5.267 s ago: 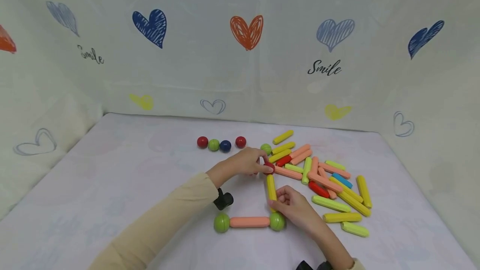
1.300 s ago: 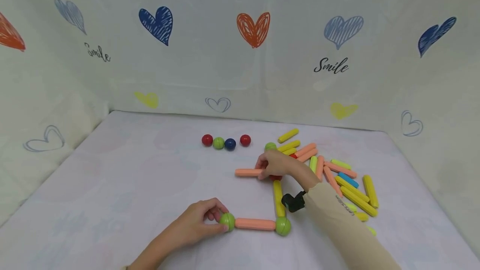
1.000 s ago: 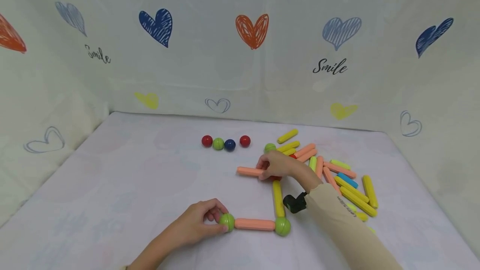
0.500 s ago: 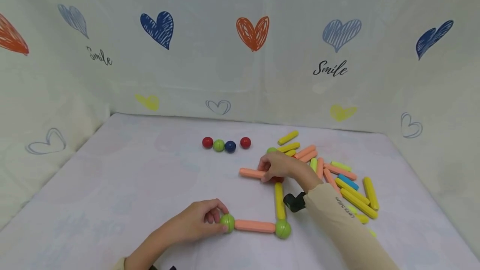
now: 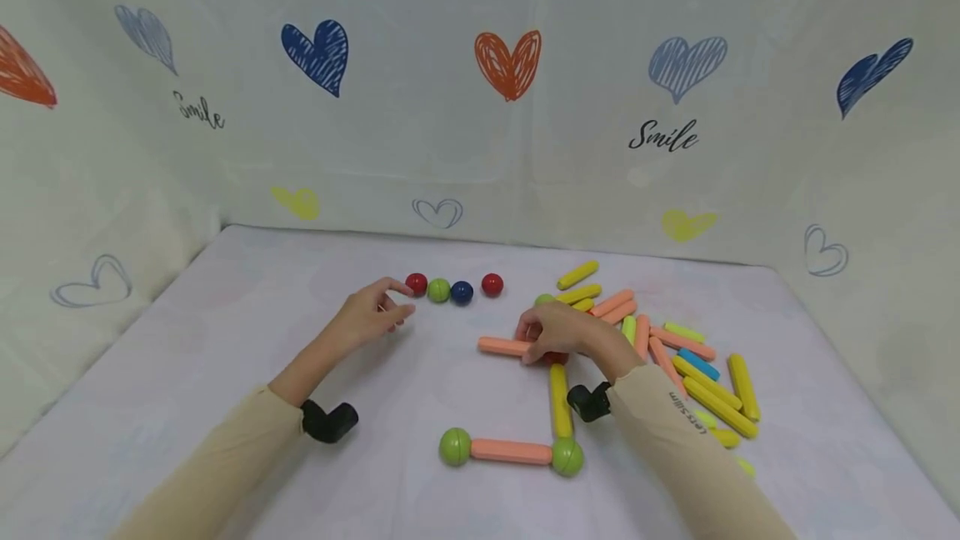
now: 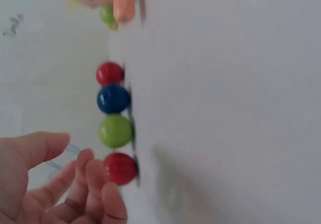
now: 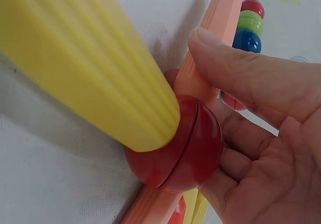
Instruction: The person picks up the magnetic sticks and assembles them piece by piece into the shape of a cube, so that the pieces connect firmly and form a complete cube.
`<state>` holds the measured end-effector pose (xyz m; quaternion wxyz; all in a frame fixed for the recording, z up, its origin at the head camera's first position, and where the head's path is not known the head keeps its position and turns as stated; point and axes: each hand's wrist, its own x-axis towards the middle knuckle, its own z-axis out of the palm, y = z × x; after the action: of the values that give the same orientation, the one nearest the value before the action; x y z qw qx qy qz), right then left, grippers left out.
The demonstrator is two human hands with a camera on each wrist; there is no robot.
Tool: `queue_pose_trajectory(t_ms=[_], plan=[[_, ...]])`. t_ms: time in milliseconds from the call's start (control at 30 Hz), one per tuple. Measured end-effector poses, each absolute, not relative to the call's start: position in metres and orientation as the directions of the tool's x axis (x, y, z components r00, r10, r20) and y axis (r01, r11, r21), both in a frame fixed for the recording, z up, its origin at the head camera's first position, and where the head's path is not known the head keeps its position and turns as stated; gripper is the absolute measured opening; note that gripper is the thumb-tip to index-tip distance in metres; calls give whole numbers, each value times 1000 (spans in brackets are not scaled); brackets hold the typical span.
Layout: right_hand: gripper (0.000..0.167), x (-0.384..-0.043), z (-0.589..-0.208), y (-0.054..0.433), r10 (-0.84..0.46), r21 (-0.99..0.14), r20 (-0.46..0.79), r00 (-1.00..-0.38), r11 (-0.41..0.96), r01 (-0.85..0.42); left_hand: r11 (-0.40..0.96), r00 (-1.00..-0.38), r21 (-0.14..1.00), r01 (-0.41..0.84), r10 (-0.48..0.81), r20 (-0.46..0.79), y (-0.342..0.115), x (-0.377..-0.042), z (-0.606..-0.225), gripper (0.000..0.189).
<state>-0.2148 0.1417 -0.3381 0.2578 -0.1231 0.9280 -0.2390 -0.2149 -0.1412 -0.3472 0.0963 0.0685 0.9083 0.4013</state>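
Observation:
My right hand (image 5: 564,330) pinches an orange-pink stick (image 5: 498,346) between thumb and fingers, close to a red ball (image 7: 183,148). That ball also joins a yellow stick (image 5: 560,401), which runs down to a green ball (image 5: 567,457). From there another orange-pink stick (image 5: 512,451) reaches left to a second green ball (image 5: 454,447). Holding nothing, my left hand (image 5: 371,312) hovers with loosely bent fingers beside the leftmost red ball (image 5: 416,284) of a row. Whether the fingertips touch it I cannot tell.
To the right of that red ball sit a green ball (image 5: 438,290), a blue ball (image 5: 462,292) and another red ball (image 5: 492,284). Several loose sticks lie at the right, among them a blue stick (image 5: 699,363) and a yellow stick (image 5: 743,387). A cloth wall (image 5: 525,148) stands behind the table.
My left hand has let go of the lower left green ball and moved forward to the row of balls. Since the oldest frame, my right hand has gone from the yellow stick to an orange-pink stick.

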Motion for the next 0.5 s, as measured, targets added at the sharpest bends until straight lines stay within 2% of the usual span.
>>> queue_pose_trajectory(t_ms=[167, 500], plan=[[16, -215, -338, 144, -352, -509, -420, -836, 854, -104, 684, -984, 729, 28, 147, -101, -145, -243, -349, 46], [14, -214, -340, 146, -375, -520, -392, -840, 844, -134, 707, -955, 706, -42, 179, -236, -147, -271, -359, 53]])
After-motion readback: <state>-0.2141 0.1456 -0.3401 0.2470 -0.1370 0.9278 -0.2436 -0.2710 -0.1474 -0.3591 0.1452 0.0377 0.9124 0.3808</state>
